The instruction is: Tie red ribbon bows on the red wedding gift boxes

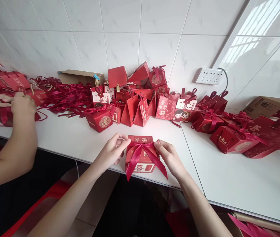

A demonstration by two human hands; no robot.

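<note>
A small red gift box point(143, 159) with white characters stands at the near edge of the white table point(229, 184). A dark red ribbon point(142, 149) is tied in a bow on its top, with two tails hanging over the front. My left hand point(112, 149) pinches the bow's left loop between thumb and fingers. My right hand point(168, 154) pinches the right loop. Both hands are closed on the ribbon.
Many finished red gift boxes point(140, 95) crowd the back of the table by the tiled wall. Loose red ribbons point(66, 95) lie at the left. A co-worker's hands point(11, 105) handle another red box at far left. A wall socket point(208, 76) and cardboard boxes point(263, 106) sit behind.
</note>
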